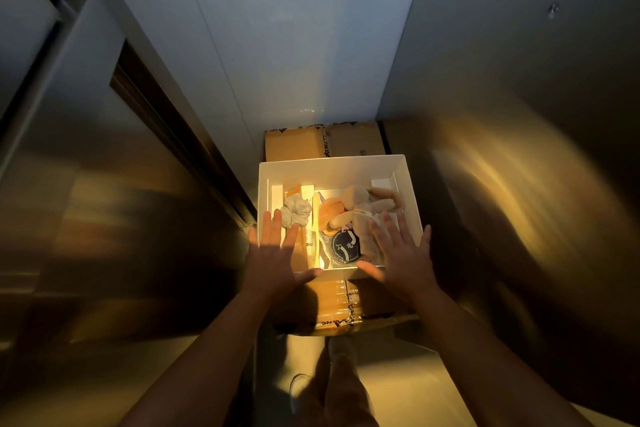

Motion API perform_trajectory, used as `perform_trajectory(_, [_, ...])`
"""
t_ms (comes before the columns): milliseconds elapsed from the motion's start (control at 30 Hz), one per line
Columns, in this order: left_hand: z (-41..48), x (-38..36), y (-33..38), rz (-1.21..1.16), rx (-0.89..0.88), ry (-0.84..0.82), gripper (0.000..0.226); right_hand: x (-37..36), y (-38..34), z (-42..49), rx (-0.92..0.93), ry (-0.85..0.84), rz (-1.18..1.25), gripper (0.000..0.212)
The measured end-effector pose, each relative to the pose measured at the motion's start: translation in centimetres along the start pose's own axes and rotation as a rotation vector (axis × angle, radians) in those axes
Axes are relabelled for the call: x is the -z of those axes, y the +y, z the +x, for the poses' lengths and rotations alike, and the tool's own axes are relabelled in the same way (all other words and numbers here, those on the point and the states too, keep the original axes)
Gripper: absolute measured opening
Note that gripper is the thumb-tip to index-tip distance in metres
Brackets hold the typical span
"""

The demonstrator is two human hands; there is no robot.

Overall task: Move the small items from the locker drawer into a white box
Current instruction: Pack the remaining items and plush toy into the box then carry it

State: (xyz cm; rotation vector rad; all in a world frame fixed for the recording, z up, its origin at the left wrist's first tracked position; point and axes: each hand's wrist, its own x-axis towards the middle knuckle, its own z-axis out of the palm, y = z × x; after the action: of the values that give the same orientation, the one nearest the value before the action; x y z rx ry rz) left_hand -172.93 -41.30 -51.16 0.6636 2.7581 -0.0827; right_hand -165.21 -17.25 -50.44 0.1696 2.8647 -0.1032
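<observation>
A white box (332, 166) sits open on a brown cardboard carton (325, 144) below me. Inside lie a grey scrunchie (296, 211), a beige plush toy (367, 210), a round dark tin (344, 248), a pale comb (313, 243) and an orange item (329, 211). My left hand (275, 255) hovers over the box's near left corner with fingers spread and straight. My right hand (398, 253) hovers over the near right corner, fingers also spread. Neither hand holds anything.
Metal locker fronts (104, 218) rise on the left and a dark metal wall (519, 184) on the right, leaving a narrow gap. A white tiled wall (294, 45) stands behind the carton. My leg and shoe (332, 388) show on the floor below.
</observation>
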Motion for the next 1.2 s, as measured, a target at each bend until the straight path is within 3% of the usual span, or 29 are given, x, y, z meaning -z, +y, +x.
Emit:
perform_trajectory(433, [5.9, 1.4, -1.3, 0.023, 0.031, 0.120, 0.102, 1.5, 1.2, 7.6, 0.051, 0.038, -0.107, 0.086])
perform_trajectory(1200, [14.5, 3.8, -2.8, 0.042, 0.007, 0.143, 0.101, 3.6, 2.9, 16.4, 0.051, 0.116, -0.043, 0.096])
